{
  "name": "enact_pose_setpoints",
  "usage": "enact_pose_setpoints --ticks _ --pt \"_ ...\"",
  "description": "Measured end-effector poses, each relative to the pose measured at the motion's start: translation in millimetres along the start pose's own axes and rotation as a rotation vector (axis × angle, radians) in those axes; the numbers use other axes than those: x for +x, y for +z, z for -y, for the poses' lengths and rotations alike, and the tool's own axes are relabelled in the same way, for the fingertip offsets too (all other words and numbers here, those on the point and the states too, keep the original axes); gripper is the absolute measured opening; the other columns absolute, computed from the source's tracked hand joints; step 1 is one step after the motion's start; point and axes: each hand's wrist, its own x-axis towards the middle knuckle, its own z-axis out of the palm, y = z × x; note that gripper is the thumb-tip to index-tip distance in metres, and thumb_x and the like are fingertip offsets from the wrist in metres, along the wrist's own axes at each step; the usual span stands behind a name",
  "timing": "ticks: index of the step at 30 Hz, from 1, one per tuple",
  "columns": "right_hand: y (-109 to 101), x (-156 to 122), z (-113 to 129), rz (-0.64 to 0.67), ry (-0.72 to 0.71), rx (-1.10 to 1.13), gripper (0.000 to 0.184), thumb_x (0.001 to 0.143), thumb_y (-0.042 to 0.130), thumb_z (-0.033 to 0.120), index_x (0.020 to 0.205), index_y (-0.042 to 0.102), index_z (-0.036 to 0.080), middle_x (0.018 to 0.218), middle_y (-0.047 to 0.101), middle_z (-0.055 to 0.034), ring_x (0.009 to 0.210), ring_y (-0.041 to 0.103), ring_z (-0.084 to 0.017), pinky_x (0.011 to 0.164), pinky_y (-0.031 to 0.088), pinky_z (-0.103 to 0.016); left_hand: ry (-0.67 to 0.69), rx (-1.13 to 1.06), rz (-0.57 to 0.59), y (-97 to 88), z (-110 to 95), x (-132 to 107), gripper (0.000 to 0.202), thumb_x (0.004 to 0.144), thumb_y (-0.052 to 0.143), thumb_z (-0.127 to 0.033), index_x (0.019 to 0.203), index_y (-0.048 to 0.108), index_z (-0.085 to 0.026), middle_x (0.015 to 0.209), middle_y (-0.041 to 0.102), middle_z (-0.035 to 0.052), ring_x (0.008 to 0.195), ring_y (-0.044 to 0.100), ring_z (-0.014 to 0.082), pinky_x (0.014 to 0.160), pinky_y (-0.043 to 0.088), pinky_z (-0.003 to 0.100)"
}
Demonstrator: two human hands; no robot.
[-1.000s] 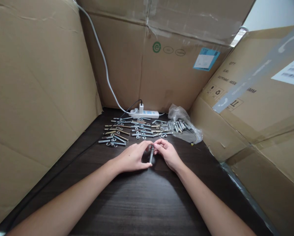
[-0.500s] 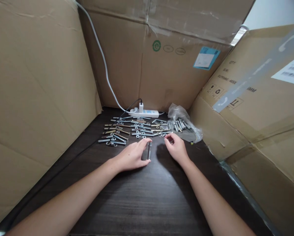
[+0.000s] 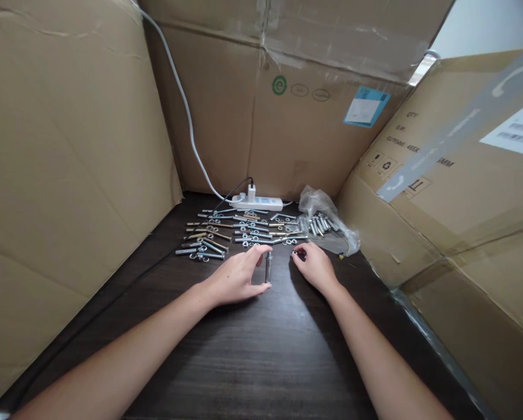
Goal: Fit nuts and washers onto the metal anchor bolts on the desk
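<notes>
My left hand [image 3: 239, 275] pinches a metal expansion bolt [image 3: 268, 268] between thumb and fingertips, holding it upright on the dark wooden table [image 3: 252, 350]. A little to the right, my right hand [image 3: 313, 265] rests low on the table with its fingertips pinched at something small near the loose washers; I cannot make out what. Just beyond both hands lie rows of bolts, nuts and washers [image 3: 239, 230] spread on the table.
A clear plastic bag with more bolts [image 3: 326, 224] lies at the back right. A white power strip [image 3: 258, 202] with a plugged charger and white cable [image 3: 182, 105] sits at the back. Cardboard boxes [image 3: 69, 151] wall in the left, back and right sides.
My right hand has let go of the bolt's top and moved right and away, down to the table near the washers. My left hand keeps hold of the bolt.
</notes>
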Motion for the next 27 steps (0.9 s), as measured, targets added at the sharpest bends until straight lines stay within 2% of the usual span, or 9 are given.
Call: enact_pose_setpoints --ticks 5,8,12,15,19,27 --pt "-4.2 -1.2 9.4 -0.049 0.003 0.157 0.014 0.075 0.060 0.030 0.082 0.066 0.019 0.081 0.065 -0.0034 0.071 0.057 -0.017 0.067 0.043 -0.029 -0.002 0.002 0.021 -0.2 -0.6 0.2 0.066 0.076 0.065 -0.034 0.129 0.027 -0.022 0.095 0.054 0.0043 0.082 0.057 0.0196 0.073 0.047 0.032" --pt "-4.0 -2.8 18.8 0.006 0.065 0.498 0.021 0.073 0.063 0.035 0.082 0.066 0.017 0.077 0.065 -0.0034 0.065 0.055 -0.015 0.065 0.043 -0.029 0.004 0.000 0.017 0.1 -0.9 0.3 0.066 0.076 0.065 -0.034 0.129 0.029 -0.022 0.097 0.055 0.0047 0.083 0.058 0.0203 0.074 0.047 0.033" --pt "-1.2 -8.7 39.0 0.191 0.236 1.066 0.031 0.071 0.068 0.041 0.087 0.067 0.015 0.078 0.064 -0.0041 0.062 0.052 -0.012 0.054 0.037 -0.024 0.005 -0.028 0.014 0.2 -2.4 0.5 0.064 0.074 0.066 -0.033 0.128 0.032 -0.023 0.099 0.056 0.0045 0.086 0.059 0.0205 0.075 0.048 0.032" --pt "-0.7 -14.8 54.3 0.286 0.298 1.325 0.029 0.068 0.072 0.038 0.087 0.069 0.016 0.068 0.059 -0.0007 0.058 0.046 -0.009 0.051 0.032 -0.022 0.018 -0.060 0.015 -0.7 -4.7 0.9 0.065 0.074 0.066 -0.032 0.129 0.033 -0.025 0.102 0.056 0.0037 0.088 0.059 0.0203 0.077 0.048 0.031" --pt "-2.5 -19.6 64.2 0.346 0.314 1.468 0.027 0.070 0.072 0.035 0.088 0.070 0.015 0.061 0.053 0.0015 0.055 0.041 -0.008 0.050 0.030 -0.021 0.015 -0.071 0.034 -2.0 -7.0 1.2 0.072 0.073 0.067 -0.031 0.135 0.029 -0.027 0.099 0.058 0.0018 0.086 0.059 0.0193 0.077 0.048 0.030" --pt "-2.2 -20.2 65.1 0.369 0.371 1.623 0.027 0.071 0.074 0.033 0.090 0.068 0.015 0.072 0.057 -0.0009 0.060 0.045 -0.008 0.050 0.030 -0.019 0.007 -0.086 0.047 -3.5 -8.4 1.1 0.075 0.076 0.065 -0.031 0.139 0.025 -0.028 0.093 0.059 0.0000 0.079 0.060 0.0166 0.073 0.047 0.027"
